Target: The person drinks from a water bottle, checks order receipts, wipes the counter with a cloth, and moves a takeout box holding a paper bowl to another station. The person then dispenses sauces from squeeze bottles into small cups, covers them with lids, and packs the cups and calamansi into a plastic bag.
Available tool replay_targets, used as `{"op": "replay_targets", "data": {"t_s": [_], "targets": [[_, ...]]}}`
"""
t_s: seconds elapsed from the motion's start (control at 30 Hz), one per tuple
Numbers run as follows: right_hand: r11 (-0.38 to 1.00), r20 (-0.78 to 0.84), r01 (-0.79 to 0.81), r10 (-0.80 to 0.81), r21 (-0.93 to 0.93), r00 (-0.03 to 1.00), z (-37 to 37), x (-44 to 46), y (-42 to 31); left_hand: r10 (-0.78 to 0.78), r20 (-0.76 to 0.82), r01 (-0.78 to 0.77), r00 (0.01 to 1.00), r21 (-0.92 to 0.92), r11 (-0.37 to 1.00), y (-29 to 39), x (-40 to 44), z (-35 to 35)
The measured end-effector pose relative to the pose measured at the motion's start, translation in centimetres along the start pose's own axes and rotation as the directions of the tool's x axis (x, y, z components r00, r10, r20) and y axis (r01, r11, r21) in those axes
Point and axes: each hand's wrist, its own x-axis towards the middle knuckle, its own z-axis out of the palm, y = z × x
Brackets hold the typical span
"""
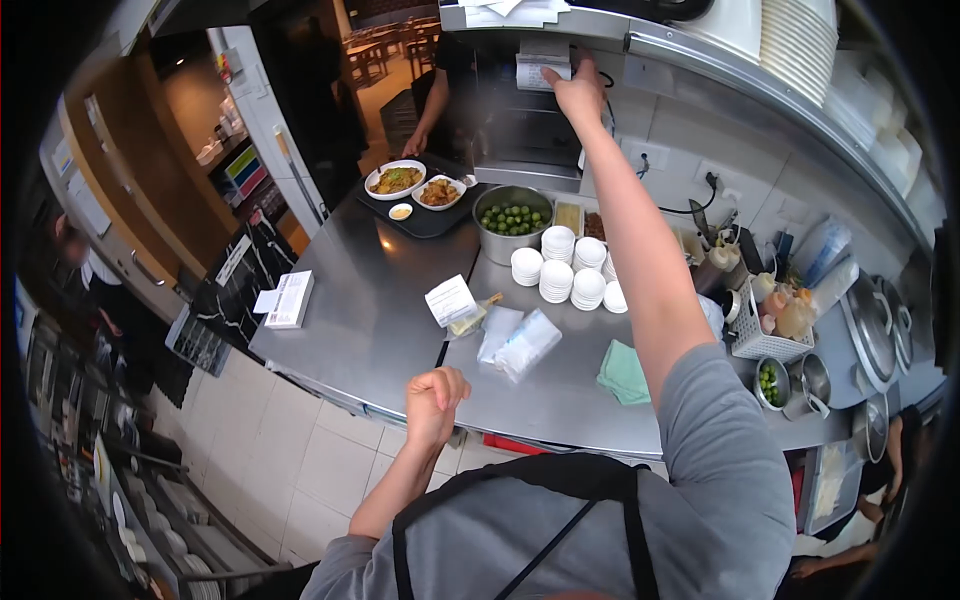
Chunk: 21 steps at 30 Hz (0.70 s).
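My right hand point(582, 95) reaches up to a printed paper slip point(541, 72) high on the wall-side equipment. The thumb presses on the slip's right edge, while the other fingers are partly hidden behind it. My left hand point(436, 396) is curled closed in front of the counter's near edge, and nothing shows in it. Beyond that hand lie a white printed ticket point(451, 300) on a small bag, and a clear plastic packet point(528, 345). A green cloth point(625, 373) rests below my right forearm.
Stacked white cups point(556, 280) stand beside a metal pot point(513, 248) of green limes. Another person's hand point(415, 145) is at a black tray point(437, 226) with dishes of food. A white box point(290, 300) sits at left, a bottle basket point(770, 347) at right. A shelf point(720, 75) overhangs the counter.
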Motion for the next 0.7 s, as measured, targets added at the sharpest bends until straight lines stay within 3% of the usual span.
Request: {"op": "replay_targets", "data": {"t_s": [0.07,0.1,0.13,0.2,0.27,0.33,0.4,0.47,0.5,0.53,0.6,0.63,0.7], "targets": [[0.967,0.151,-0.208,0.187,0.144,0.971,1.0,1.4,0.3,-0.222,0.029,0.223,0.975,-0.05,0.973,-0.3,0.9,-0.7],[0.961,0.059,-0.103,0.091,0.258,0.994,1.3,1.1,0.9,-0.289,0.121,0.296,0.95,-0.041,0.954,-0.7,1.4,-1.4],[0.963,0.06,-0.103,0.091,0.248,0.994,-0.5,0.2,-0.7,-0.294,0.123,0.302,0.948,-0.049,0.952,-0.9,1.9,-1.7],[0.882,0.119,-0.023,-0.037,0.471,0.992,-4.4,-2.4,-3.9,-0.423,0.207,0.43,0.882,0.009,0.903,-1.3,3.3,-1.8],[0.816,0.1,0.038,-0.117,0.576,0.988,-6.1,-5.8,-3.9,-0.488,0.235,0.482,0.841,0.086,0.872,-1.0,5.3,-0.7],[0.638,0.356,-0.246,-0.047,0.73,0.933,-9.9,-10.4,-5.3,-0.449,0.36,0.434,0.818,0.128,0.892,-1.0,7.6,0.5],[0.625,0.426,-0.294,-0.069,0.723,0.902,-12.5,-14.5,-5.5,-0.402,0.417,0.414,0.815,0.067,0.908,-0.9,10.1,2.3],[0.676,0.604,-0.396,-0.09,0.621,0.792,-15.1,-17.6,-5.0,-0.381,0.472,0.507,0.795,-0.173,0.844,-1.1,12.2,3.5],[0.741,0.656,-0.37,-0.124,0.561,0.745,-16.4,-18.5,-4.9,-0.353,0.416,0.475,0.838,-0.236,0.848,-1.0,12.7,4.9],[0.799,0.707,-0.338,-0.148,0.498,0.691,-17.5,-19.2,-4.7,-0.337,0.465,0.521,0.819,-0.355,0.776,-1.3,13.5,5.0],[0.838,0.726,-0.305,-0.147,0.452,0.672,-18.6,-19.9,-3.9,-0.339,0.351,0.429,0.873,-0.221,0.876,-2.0,14.5,5.9],[0.885,0.719,-0.235,-0.147,0.402,0.679,-18.9,-20.1,-3.4,-0.396,0.28,0.464,0.875,-0.245,0.851,-2.2,14.7,6.4],[0.963,0.668,-0.022,-0.171,0.27,0.725,-19.0,-20.4,-1.8,-0.348,0.154,0.37,0.925,-0.152,0.917,-3.0,14.9,6.9]]}}
